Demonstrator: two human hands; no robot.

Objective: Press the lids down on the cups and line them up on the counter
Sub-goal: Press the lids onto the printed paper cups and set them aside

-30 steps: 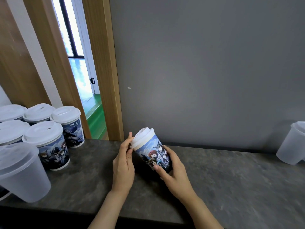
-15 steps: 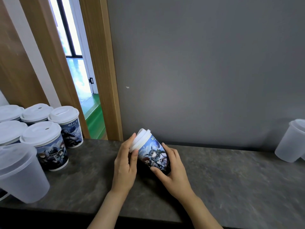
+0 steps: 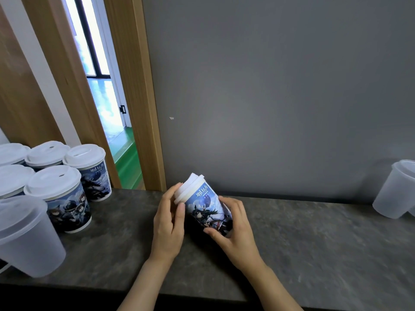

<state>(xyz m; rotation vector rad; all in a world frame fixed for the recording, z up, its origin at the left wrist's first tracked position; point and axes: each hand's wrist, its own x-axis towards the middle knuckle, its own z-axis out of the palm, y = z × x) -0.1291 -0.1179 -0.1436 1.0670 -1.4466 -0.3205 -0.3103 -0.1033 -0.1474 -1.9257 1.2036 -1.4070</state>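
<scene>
White lid (image 3: 188,189) on tilted printed cup (image 3: 207,209), above bench (image 3: 314,239). Left hand (image 3: 167,223) pinches lid rim, right hand (image 3: 233,232) grips cup base. Risk: uneven press, lid pops off 1 side.

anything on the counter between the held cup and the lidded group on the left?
Nothing visible. The printed cup, tilted in both hands, has bare counter between it and the lidded cups. The frosted plastic cup stands nearer the front edge, out of that path.

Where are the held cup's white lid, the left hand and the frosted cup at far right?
white lid (image 3: 188,187), head view, its side wall.
left hand (image 3: 167,223), head view, back of hand.
frosted cup (image 3: 391,194), head view, its wall.
</scene>
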